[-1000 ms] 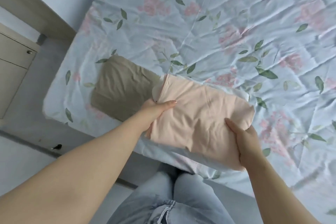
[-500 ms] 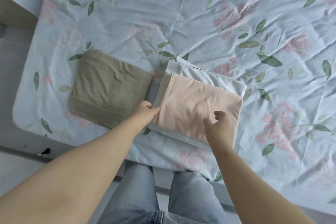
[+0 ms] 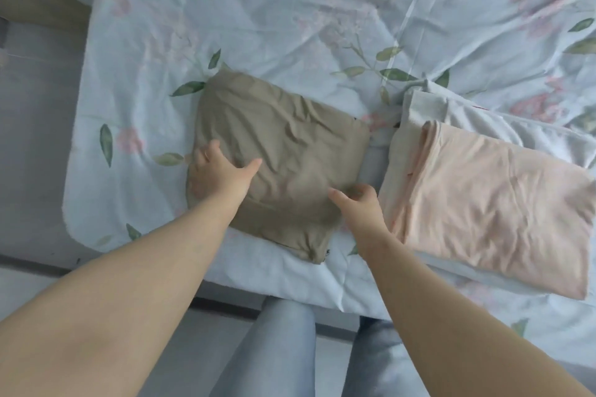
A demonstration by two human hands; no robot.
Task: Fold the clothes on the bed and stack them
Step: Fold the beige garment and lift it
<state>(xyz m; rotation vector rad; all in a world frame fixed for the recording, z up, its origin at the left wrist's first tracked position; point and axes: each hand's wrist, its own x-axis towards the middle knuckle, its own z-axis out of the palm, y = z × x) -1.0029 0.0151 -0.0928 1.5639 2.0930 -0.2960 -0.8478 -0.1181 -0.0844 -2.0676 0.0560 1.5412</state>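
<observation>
Left hand [image 3: 219, 174] and right hand [image 3: 358, 203] pinch opposite edges of the khaki garment [image 3: 290, 145], apparently to lift it onto the pink garment [image 3: 490, 213] beside it.

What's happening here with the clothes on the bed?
A person standing at the edge of the bed is handling folded clothes. The left hand is at the left edge of a folded tan garment and the right hand at its near right corner; the blur hides whether they grip it. To the right, a folded peach garment lies on a folded white garment. The tan one is not yet on that stack.
</observation>
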